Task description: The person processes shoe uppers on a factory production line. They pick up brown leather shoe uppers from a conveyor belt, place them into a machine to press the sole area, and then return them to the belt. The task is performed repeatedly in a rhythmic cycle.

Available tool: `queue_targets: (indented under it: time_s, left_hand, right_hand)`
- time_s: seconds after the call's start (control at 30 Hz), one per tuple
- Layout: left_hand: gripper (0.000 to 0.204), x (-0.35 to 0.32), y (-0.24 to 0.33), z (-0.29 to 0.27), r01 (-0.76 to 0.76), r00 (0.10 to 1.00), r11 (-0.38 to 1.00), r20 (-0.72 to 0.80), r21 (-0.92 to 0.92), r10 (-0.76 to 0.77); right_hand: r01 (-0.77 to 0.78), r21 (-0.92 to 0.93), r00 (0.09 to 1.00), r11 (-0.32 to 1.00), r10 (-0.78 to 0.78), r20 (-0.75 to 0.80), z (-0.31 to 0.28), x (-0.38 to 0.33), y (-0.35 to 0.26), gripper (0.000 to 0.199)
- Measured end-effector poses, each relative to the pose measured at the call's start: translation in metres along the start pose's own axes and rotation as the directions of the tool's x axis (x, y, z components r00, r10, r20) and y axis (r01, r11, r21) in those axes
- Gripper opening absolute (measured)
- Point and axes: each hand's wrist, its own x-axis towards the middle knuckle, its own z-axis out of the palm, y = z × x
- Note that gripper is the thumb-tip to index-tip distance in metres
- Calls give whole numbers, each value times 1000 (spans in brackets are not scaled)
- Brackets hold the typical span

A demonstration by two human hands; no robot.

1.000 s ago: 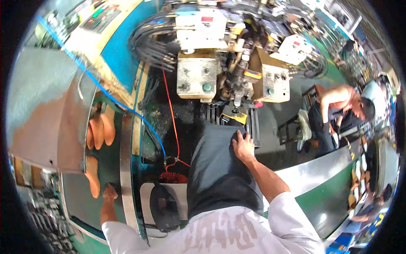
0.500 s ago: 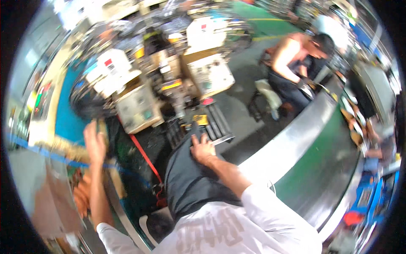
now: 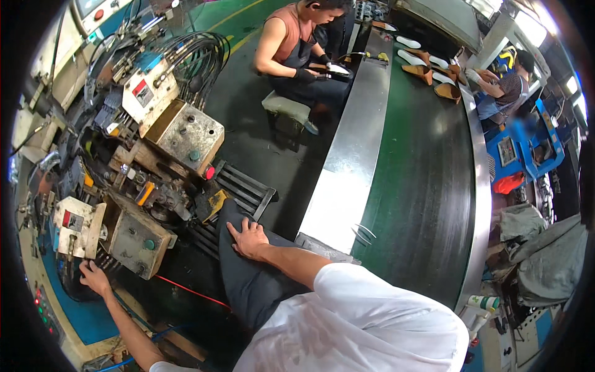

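My right hand (image 3: 248,240) lies on the dark cloth over my thigh (image 3: 238,273), fingers spread, holding nothing. At the far left my left hand (image 3: 94,278) reaches to the blue-topped bench (image 3: 93,322), next to black hoses (image 3: 69,282) below a machine's front. Its fingers are apart, and no object shows in it. Just beyond my hands stands a machine with two grimy control boxes, one near (image 3: 137,243) and one farther off (image 3: 189,137), each with a green button. A yellow-marked pedal (image 3: 217,201) sits close to my right hand.
A conveyor with a green-black belt (image 3: 415,204) and metal rim (image 3: 344,167) runs along my right. Shoe parts (image 3: 427,65) lie at its far end. A seated co-worker (image 3: 297,56) holds a shoe; another person (image 3: 505,87) works across the belt. A slatted metal rack (image 3: 248,189) stands low ahead.
The view has swung to the right, bringing more of the conveyor and the shoe parts into sight. My right hand stays on my thigh; my left hand is still by the blue-topped bench.
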Motion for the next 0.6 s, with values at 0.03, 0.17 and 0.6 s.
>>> queue_targets:
  time_s: [0.03,0.17,0.6]
  left_hand:
    - [36,-1,1,-3,-21,999,1000,33,16,20]
    - [23,-12,19,-11,-89,995,987,-41,135,96]
    - [30,2,-3,9,-75,975,954,-181,291,132]
  right_hand:
    - [1,-10,1000,1000,-1,-1,1,3,-3,84]
    - [15,-40,999,999,-16,-43,8,12,-17,84]
    - [2,10,995,1000,-1,-96,3,7,-8,83]
